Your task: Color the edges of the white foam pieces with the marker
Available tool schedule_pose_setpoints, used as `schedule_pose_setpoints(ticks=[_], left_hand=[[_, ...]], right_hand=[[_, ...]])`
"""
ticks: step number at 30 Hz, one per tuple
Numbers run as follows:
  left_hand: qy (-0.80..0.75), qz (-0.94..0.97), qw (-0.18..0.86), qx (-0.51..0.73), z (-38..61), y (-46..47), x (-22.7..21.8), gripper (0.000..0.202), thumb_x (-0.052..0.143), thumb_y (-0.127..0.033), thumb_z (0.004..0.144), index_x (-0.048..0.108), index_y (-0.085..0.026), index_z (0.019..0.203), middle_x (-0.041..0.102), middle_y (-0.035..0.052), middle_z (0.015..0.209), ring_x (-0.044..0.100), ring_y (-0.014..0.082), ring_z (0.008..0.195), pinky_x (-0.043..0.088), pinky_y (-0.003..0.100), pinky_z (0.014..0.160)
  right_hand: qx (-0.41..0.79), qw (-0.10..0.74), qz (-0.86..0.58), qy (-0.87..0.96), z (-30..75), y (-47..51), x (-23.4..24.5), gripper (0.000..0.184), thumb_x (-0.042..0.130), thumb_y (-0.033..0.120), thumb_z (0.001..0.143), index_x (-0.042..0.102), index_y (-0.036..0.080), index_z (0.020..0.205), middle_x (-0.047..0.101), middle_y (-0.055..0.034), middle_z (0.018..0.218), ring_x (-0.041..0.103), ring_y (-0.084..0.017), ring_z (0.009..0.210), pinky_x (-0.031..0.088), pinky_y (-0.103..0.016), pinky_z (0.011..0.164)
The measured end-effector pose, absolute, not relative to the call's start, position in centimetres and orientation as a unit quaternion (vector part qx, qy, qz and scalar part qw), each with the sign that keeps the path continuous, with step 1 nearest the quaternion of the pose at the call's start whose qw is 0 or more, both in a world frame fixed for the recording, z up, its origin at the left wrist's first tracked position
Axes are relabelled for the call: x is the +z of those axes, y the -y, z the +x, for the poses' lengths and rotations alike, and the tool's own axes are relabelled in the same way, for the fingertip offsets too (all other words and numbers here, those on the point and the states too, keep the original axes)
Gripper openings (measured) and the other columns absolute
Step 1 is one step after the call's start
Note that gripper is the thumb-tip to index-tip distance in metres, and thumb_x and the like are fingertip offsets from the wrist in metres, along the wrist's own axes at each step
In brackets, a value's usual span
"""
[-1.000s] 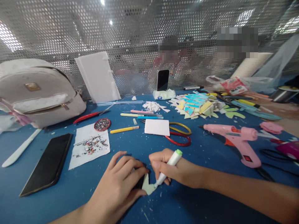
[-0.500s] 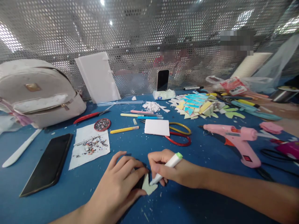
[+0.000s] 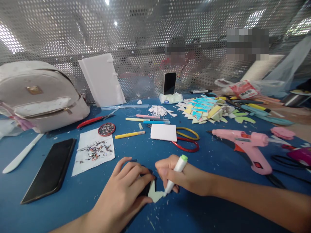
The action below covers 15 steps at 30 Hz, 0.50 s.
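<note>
My right hand (image 3: pixel 173 174) grips a white marker (image 3: pixel 179 170) with a green end, its tip down at the right edge of a small pale green cut-out piece (image 3: pixel 155 193). The piece has a notched, leaf-like outline and lies on the blue table. My left hand (image 3: pixel 128 184) pins it from the left, thumb at its lower edge and fingers curled over its upper part, which they hide. Beyond the hands a white card (image 3: pixel 163 132) covers part of scissors with red and yellow handles (image 3: pixel 188 149).
A black phone (image 3: pixel 50 170) and a paper sheet with glittery bits (image 3: pixel 85 163) lie to the left. On the right rests a pink glue gun (image 3: pixel 239 139) with its cable. Several pens, including a yellow one (image 3: pixel 128 135), and a heap of coloured scraps (image 3: pixel 206 108) lie farther back.
The marker has slid a little right along the piece, to its right tip, and stands more upright. My left hand and the piece have barely moved.
</note>
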State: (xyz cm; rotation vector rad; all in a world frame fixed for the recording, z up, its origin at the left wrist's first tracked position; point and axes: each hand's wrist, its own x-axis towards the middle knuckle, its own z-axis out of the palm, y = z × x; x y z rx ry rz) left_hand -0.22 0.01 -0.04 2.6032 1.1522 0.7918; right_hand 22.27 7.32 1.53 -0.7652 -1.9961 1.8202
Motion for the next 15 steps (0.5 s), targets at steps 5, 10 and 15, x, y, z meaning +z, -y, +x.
schedule_pose_setpoints(ticks=[5, 10, 15], left_hand=[[-0.39, 0.872, 0.102, 0.276, -0.07, 0.01, -0.02, 0.03, 0.046, -0.048, 0.105, 0.06, -0.025, 0.119, 0.067, 0.0009, 0.109, 0.059, 0.02, 0.102, 0.022, 0.041, 0.113], [-0.391, 0.873, 0.094, 0.276, -0.06, 0.0, -0.03, 0.031, 0.046, -0.048, 0.105, 0.06, -0.024, 0.119, 0.067, 0.0014, 0.109, 0.06, 0.0201, 0.102, 0.023, 0.042, 0.113], [-0.388, 0.874, 0.096, 0.276, -0.14, 0.05, -0.05, 0.032, 0.046, -0.048, 0.105, 0.061, -0.025, 0.12, 0.067, 0.002, 0.109, 0.059, 0.0203, 0.102, 0.024, 0.041, 0.113]], right_hand=[[0.643, 0.178, -0.269, 0.694, 22.29, -7.3, 1.53, 0.057, 0.053, 0.063, 0.093, 0.057, 0.014, 0.064, 0.053, 0.0007, 0.057, 0.048, -0.009, 0.046, 0.034, -0.018, 0.045], [0.643, 0.182, -0.266, 0.695, 22.24, -7.26, 1.67, 0.058, 0.053, 0.062, 0.094, 0.057, 0.013, 0.063, 0.052, 0.0008, 0.059, 0.048, -0.008, 0.047, 0.034, -0.018, 0.044], [0.64, 0.191, -0.267, 0.695, 22.22, -7.27, 1.68, 0.06, 0.052, 0.064, 0.094, 0.058, 0.013, 0.063, 0.051, 0.0011, 0.06, 0.048, -0.008, 0.047, 0.035, -0.018, 0.044]])
